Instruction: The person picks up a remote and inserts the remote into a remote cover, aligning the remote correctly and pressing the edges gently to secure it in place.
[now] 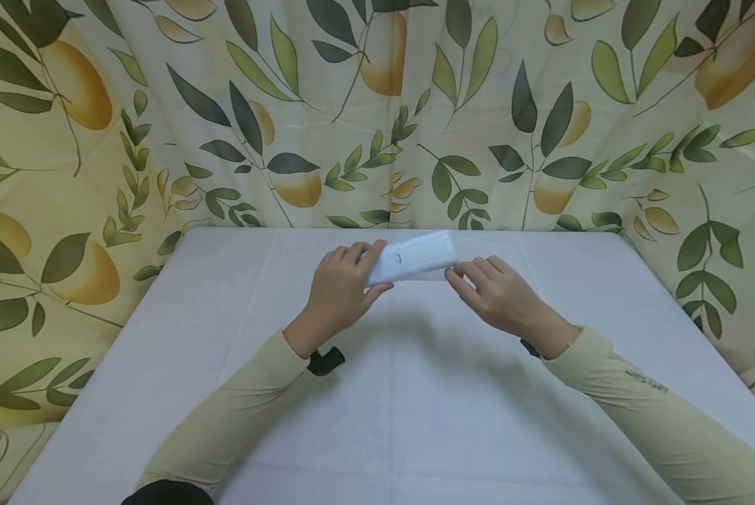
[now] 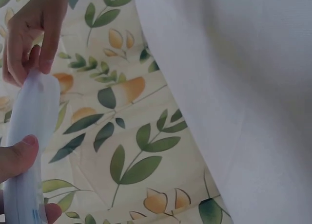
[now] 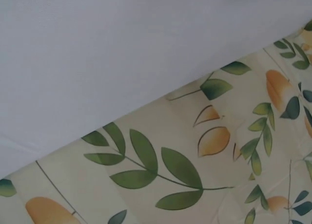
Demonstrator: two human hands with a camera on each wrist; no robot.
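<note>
My left hand (image 1: pixel 342 289) grips a long white remote control (image 1: pixel 415 257), its thumb below and its fingers above. A rectangular panel with a small latch mark shows on the side facing up. Clear plastic wrap (image 1: pixel 472 249) surrounds it and sticks out past its right end. With thumb and forefinger, my right hand (image 1: pixel 502 296) pinches the edge of that wrap at the lower right corner. In the left wrist view, the wrapped remote control (image 2: pixel 29 121) stands lengthwise between the left thumb (image 2: pixel 22 156) and the right hand (image 2: pixel 36 39). Neither hand nor remote shows in the right wrist view.
A white-covered table (image 1: pixel 390 407) lies beneath both arms, and the remote is held above its far part. Behind the far edge hangs a curtain (image 1: pixel 352 140) with a leaf and fruit print. A dark rounded object (image 1: pixel 167 493) shows at the bottom left.
</note>
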